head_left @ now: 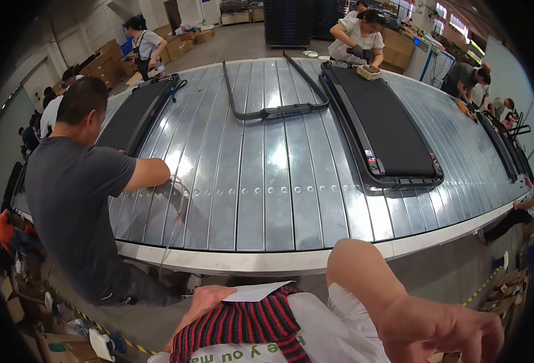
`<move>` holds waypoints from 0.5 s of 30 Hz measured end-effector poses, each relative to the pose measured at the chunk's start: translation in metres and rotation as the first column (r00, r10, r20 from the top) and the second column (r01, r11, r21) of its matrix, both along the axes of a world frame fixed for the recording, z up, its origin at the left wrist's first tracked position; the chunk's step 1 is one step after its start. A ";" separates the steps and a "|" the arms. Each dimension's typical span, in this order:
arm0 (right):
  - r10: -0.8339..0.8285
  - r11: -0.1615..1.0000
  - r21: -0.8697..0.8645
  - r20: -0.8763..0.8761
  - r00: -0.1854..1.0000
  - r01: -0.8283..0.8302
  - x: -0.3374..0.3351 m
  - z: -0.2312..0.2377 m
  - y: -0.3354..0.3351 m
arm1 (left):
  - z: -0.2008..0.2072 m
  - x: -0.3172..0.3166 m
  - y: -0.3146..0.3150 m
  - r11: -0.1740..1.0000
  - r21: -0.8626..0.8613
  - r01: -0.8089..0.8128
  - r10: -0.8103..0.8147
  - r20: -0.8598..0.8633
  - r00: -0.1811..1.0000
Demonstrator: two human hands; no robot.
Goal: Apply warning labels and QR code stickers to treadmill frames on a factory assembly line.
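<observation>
At the lower middle, close to my body, my left hand (209, 297) is closed at the edge of a white sheet (259, 291), which looks like paper. Red-and-black striped cloth (236, 323) hides part of that hand and forearm. My right hand (439, 330) hangs at the lower right, fingers loosely bent and apart, with nothing visible in it. Both hands are on the near side of a long metal slat conveyor (279, 218). On it lie a black treadmill (388, 115) at right of centre and a U-shaped black handlebar frame (279, 112) farther back.
A co-worker in a grey shirt (73, 199) leans over the conveyor at left, beside another treadmill (127, 118). Across the belt, a gloved person (360, 39) works near a small basket (368, 72). More people and parts stand at far right. Cartons (506, 302) line the floor.
</observation>
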State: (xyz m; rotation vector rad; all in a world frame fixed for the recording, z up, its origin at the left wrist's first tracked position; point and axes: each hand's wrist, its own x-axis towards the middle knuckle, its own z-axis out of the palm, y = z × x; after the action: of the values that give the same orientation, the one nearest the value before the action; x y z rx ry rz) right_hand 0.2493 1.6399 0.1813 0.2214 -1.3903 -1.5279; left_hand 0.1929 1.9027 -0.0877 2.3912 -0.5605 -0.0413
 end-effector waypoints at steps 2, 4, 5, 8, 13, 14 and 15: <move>0.114 0.988 -0.105 0.022 0.993 -0.111 -0.004 0.001 0.005 | -0.004 -0.003 0.005 1.000 0.000 0.012 -0.012 -0.002 1.000; 0.144 0.978 -0.151 0.000 0.990 -0.142 -0.006 -0.006 0.007 | -0.007 0.002 0.006 1.000 -0.001 0.018 -0.018 0.005 1.000; 0.169 0.966 -0.194 -0.028 0.985 -0.172 -0.006 -0.009 0.008 | -0.009 0.002 0.008 1.000 -0.002 0.021 -0.021 0.009 1.000; 0.194 0.956 -0.222 -0.009 0.981 -0.192 -0.008 -0.011 0.009 | -0.014 0.000 0.010 0.999 -0.003 0.036 -0.036 0.007 0.999; 0.167 0.959 -0.230 -0.024 0.986 -0.168 -0.013 -0.011 0.015 | -0.021 -0.009 0.022 0.999 -0.004 0.050 -0.050 0.005 0.999; 0.154 0.964 -0.218 -0.015 0.988 -0.153 -0.012 -0.014 0.017 | -0.025 -0.006 0.023 0.999 -0.004 0.047 -0.047 0.007 0.999; 0.162 0.962 -0.220 -0.011 0.987 -0.160 -0.012 -0.020 0.016 | -0.027 -0.004 0.022 0.999 -0.004 0.043 -0.043 0.009 0.999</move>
State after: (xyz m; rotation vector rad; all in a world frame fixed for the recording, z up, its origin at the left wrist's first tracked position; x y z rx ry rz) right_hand 0.2370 1.6560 0.1610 0.1976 -1.4971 -1.2303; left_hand 0.1890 1.9244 -0.1145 2.3762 -0.6154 -0.0485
